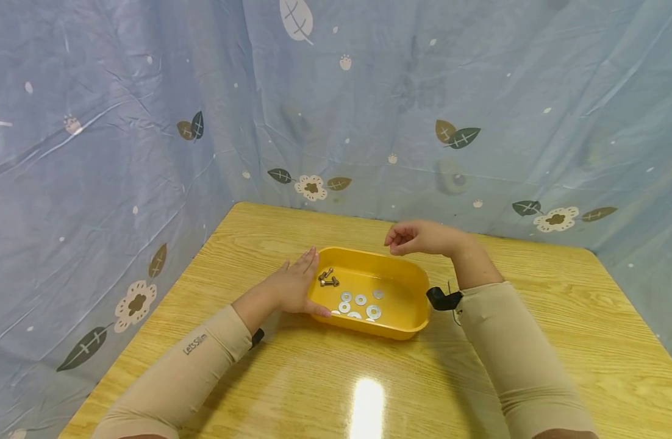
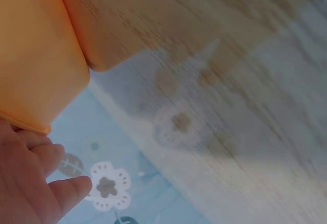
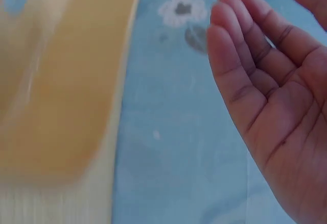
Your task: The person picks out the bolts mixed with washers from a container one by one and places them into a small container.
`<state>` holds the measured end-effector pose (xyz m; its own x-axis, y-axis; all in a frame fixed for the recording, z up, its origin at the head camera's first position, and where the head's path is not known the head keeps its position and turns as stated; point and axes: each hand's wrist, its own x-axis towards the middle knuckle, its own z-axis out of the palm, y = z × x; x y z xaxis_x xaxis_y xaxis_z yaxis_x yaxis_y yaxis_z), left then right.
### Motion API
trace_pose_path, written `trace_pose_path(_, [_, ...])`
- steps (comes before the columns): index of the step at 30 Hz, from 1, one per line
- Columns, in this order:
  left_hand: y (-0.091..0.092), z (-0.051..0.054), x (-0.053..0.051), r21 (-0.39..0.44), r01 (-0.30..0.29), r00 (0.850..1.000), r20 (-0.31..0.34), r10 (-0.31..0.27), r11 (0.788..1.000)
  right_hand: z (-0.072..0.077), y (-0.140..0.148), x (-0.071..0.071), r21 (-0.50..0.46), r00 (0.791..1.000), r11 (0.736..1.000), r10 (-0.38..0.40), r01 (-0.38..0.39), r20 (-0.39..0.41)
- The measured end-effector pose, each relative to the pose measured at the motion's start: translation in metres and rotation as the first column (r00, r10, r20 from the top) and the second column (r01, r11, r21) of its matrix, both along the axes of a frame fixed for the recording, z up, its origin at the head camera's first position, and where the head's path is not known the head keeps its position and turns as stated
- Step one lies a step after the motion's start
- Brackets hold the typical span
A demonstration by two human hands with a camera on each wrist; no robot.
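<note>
Well apart, a person's two bare hands were at work around a shallow yellow tray (image 1: 399, 299), smooth-walled and rounded at its corners. The left hand (image 1: 294, 288) rested against the tray's left end, its fingers extended along the rim and its thumb stretched along the near side. Just beside those fingers, inside the tray, lay small, shiny metal bolts (image 1: 329, 282); to the right of the thumb, flat, ring-shaped washers (image 1: 373, 316) were scattered over the floor of the tray. The right hand (image 1: 426, 238) hung in the air near the far rim, fingers loosely bent around an empty palm, its forearm wrapped in a beige fabric sleeve (image 1: 522, 360). Below both hands spread a glossy, wood-grained tabletop (image 1: 308, 390); beyond them hung a creased blue curtain (image 1: 358, 122) printed with leaves and flowers.
</note>
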<state>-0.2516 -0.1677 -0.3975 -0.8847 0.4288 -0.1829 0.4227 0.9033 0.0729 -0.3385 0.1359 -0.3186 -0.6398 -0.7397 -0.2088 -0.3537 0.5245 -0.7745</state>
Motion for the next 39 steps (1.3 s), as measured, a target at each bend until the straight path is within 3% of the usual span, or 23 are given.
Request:
trace_pose_path(7, [-0.001, -0.002, 0.000, 0.007, -0.008, 1.000, 0.003, 0.008, 1.000, -0.014, -0.039, -0.004, -0.027, 0.996, 0.997, 0.065, -0.066, -0.054])
trace_pose_path(16, [-0.003, -0.003, -0.002, 0.003, -0.009, 1.000, -0.004, 0.009, 1.000, -0.036, -0.080, -0.005, 0.033, 0.977, 0.992, 0.124, -0.120, -0.174])
trace_pose_path(27, [-0.001, 0.001, 0.001, 0.025, 0.011, 1.000, 0.004, -0.011, 1.000, -0.070, -0.102, -0.005, 0.172, 0.970, 0.971, 0.191, -0.165, -0.151])
trace_pose_path(39, [-0.001, 0.003, 0.000, 0.017, 0.023, 1.000, -0.003, -0.023, 1.000, -0.080, -0.110, -0.009, 0.241, 0.965, 0.955, 0.212, -0.172, -0.153])
